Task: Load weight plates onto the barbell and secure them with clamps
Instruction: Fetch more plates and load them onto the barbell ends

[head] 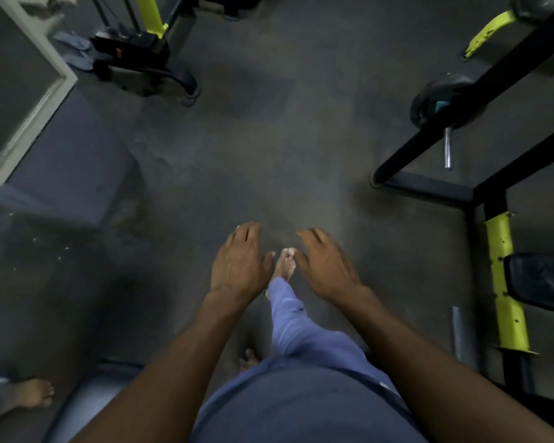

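My left hand (239, 262) and my right hand (328, 265) hang side by side over the grey floor, palms down, fingers loosely spread, holding nothing. A black weight plate (429, 105) sits on a chrome barbell sleeve (447, 148) at the upper right, partly hidden behind a black rack beam. A blue-green piece at the plate's hub is too blurred to identify. Both hands are far from the plate, down and to its left. A second chrome bar end (457, 330) shows at the right, beside the rack.
The black rack (429, 190) with yellow uprights (506, 282) fills the right side, with a black pad (539, 278) beside it. A machine base (147, 71) stands at the upper left, near a white-framed mirror (29, 87). Another person's bare foot (32, 393) is at bottom left.
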